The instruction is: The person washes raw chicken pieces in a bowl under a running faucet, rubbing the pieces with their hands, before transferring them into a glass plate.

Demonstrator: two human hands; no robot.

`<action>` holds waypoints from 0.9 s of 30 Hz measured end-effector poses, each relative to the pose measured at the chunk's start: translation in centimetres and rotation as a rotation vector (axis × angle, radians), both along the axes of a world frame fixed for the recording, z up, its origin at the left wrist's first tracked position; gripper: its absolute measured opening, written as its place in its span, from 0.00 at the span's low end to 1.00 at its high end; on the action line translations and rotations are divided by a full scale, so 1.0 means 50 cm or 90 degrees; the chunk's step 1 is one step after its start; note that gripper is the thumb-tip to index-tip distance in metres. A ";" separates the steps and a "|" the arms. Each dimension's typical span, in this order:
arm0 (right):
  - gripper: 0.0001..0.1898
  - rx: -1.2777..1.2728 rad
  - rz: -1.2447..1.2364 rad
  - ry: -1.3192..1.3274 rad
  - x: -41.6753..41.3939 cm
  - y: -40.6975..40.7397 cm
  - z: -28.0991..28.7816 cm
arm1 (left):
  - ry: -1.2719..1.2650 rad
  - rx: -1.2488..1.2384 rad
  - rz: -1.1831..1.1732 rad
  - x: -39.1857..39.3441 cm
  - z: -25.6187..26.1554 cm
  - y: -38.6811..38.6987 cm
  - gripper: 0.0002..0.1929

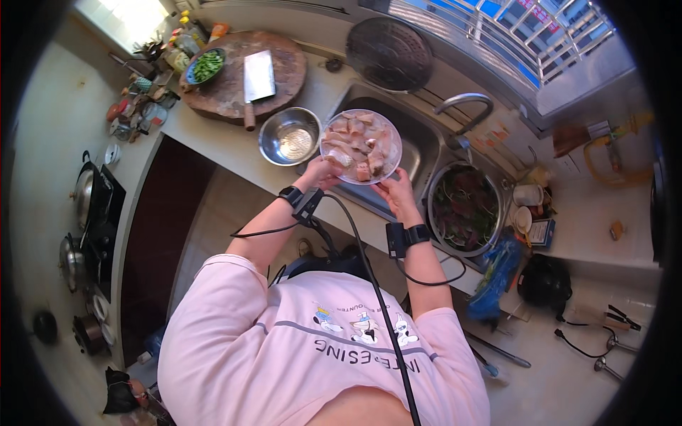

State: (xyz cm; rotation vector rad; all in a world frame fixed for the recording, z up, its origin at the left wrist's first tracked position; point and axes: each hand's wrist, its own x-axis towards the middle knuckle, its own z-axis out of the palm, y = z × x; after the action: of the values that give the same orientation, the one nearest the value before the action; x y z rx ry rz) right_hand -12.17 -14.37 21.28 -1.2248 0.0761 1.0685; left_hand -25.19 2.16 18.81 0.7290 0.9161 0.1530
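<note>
Both my hands hold a round plate (397, 139) piled with pieces of raw fish or meat (354, 141) over the near left part of the sink. My left hand (322, 173) grips its near left rim, and my right hand (397, 194) its near right rim, with the fingers partly under it. Just left of the plate, an empty steel bowl (292, 137) sits on the counter. Beyond that, a cleaver (259, 77) lies on a thick round wooden chopping board (234, 104), beside a bowl of chopped green vegetables (206, 66).
A steel sink (421, 128) with a curved faucet (466, 98) lies beneath and beyond the plate. At right stands a large basin of leafy greens (463, 207). A dark perforated round lid (389, 53) leans behind the sink. Bottles and jars (154, 112) crowd the left corner near the stove (109, 229).
</note>
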 end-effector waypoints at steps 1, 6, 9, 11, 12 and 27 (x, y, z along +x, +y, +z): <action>0.24 -0.004 -0.005 -0.005 -0.011 0.007 0.005 | -0.013 -0.003 -0.021 -0.009 0.013 0.008 0.18; 0.27 0.026 0.002 -0.013 -0.073 0.061 0.026 | 0.003 -0.011 0.000 -0.072 0.066 0.059 0.17; 0.23 0.053 -0.007 -0.021 -0.120 0.101 0.041 | 0.022 0.004 0.008 -0.113 0.093 0.099 0.18; 0.23 0.047 -0.002 -0.016 -0.154 0.132 0.054 | -0.005 -0.007 -0.002 -0.148 0.098 0.130 0.18; 0.24 0.042 0.000 -0.013 -0.165 0.148 0.059 | 0.012 -0.003 0.002 -0.161 0.107 0.143 0.19; 0.24 0.070 0.158 -0.009 -0.301 0.371 0.084 | 0.006 0.011 0.155 -0.362 0.143 0.287 0.21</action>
State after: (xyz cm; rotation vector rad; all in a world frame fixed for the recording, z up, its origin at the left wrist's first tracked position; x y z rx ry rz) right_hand -27.24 4.16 25.50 -1.1620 -0.1482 1.2623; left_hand -43.27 16.52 25.94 0.6335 1.0116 0.3733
